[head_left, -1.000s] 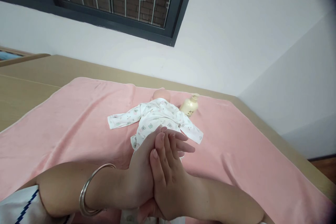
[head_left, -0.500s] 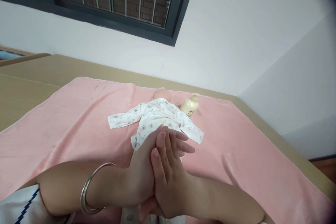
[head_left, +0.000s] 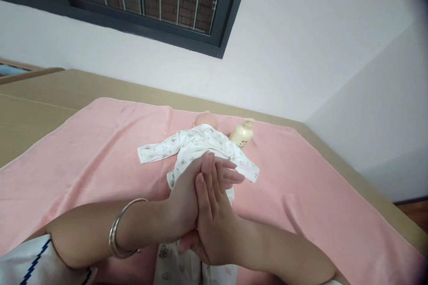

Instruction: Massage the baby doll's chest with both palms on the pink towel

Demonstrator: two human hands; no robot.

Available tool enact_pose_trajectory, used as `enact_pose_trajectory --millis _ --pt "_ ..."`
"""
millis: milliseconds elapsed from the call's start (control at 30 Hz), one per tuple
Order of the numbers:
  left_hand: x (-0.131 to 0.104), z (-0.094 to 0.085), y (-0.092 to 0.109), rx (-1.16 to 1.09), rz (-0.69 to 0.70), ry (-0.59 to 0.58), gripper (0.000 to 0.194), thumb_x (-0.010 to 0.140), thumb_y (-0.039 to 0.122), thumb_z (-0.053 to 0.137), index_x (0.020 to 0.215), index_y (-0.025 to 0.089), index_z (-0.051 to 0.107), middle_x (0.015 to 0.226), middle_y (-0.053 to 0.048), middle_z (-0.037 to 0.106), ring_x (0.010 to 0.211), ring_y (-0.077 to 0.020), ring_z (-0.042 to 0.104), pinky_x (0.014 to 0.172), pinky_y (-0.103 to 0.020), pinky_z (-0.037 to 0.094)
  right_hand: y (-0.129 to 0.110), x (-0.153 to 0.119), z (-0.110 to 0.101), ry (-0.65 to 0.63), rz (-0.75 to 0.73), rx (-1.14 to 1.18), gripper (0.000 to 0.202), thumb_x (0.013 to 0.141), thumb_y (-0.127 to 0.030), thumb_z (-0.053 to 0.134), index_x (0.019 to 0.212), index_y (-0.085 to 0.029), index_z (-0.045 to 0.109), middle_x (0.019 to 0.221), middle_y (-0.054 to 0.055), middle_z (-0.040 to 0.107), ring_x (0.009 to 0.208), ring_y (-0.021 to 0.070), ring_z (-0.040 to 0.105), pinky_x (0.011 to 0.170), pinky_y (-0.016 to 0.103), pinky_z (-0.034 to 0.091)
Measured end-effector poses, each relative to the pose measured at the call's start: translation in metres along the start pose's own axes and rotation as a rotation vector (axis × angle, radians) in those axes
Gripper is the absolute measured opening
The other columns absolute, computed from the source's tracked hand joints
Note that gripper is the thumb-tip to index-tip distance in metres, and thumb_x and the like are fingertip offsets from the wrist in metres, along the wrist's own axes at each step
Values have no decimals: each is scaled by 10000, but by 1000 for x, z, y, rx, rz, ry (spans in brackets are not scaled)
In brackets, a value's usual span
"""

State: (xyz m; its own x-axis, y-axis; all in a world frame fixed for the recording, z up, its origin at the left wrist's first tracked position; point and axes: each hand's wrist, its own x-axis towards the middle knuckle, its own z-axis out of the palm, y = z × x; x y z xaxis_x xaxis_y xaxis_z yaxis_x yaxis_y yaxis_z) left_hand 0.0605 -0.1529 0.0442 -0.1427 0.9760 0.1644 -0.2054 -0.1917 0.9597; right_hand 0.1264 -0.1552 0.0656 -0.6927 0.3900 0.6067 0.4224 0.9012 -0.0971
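Observation:
My left hand (head_left: 185, 193), with silver bangles (head_left: 115, 236) on its wrist, presses palm to palm against my right hand (head_left: 216, 222). The left fingers reach out straight past the right hand's far side. My right fingers lie stretched along the left palm, and its thumb points down and left. Nothing shows between the palms, though their contact area is hidden. Beneath and beyond the hands lies a baby doll (head_left: 205, 120) in a white printed top (head_left: 197, 142) and matching trousers (head_left: 177, 260). The hands block part of its body.
A cream pump bottle (head_left: 242, 133) stands beside the doll's head and shoulder. Under both spreads a pink blanket (head_left: 110, 156) with some folds, on a tan tabletop (head_left: 50, 87). Behind are a white wall (head_left: 284, 44) and a dark-framed barred window (head_left: 180, 35).
Both hands, still pressed together, have moved slightly up and away from me. More of the doll's trousers shows below them. The doll, bottle and blanket stay where they were.

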Motion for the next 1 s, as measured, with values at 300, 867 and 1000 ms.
enact_pose_trajectory --millis 300,867,1000 --pt "119 -39 14 -195 22 6 466 992 519 316 1131 178 600 1212 -128 699 1250 -258 608 1129 -471 431 64 18 23 -116 255 22 607 1061 -306 251 1617 -147 67 1658 146 197 1551 271 114 1245 603 166" --pt "142 -53 -77 737 476 -2 393 991 273 352 1276 153 596 1389 -139 606 1390 -264 475 1207 -511 331 125 18 40 -288 589 -145 505 1027 -288 334 1489 -137 468 1583 127 389 1518 277 254 1248 534 125" --pt "135 -50 -80 873 471 0 456 981 235 336 1381 106 515 1460 -168 542 1435 -288 418 1212 -519 319 151 17 38 -252 718 -36 589 1031 -441 347 1523 -124 407 1618 148 310 1527 273 228 1246 526 139"
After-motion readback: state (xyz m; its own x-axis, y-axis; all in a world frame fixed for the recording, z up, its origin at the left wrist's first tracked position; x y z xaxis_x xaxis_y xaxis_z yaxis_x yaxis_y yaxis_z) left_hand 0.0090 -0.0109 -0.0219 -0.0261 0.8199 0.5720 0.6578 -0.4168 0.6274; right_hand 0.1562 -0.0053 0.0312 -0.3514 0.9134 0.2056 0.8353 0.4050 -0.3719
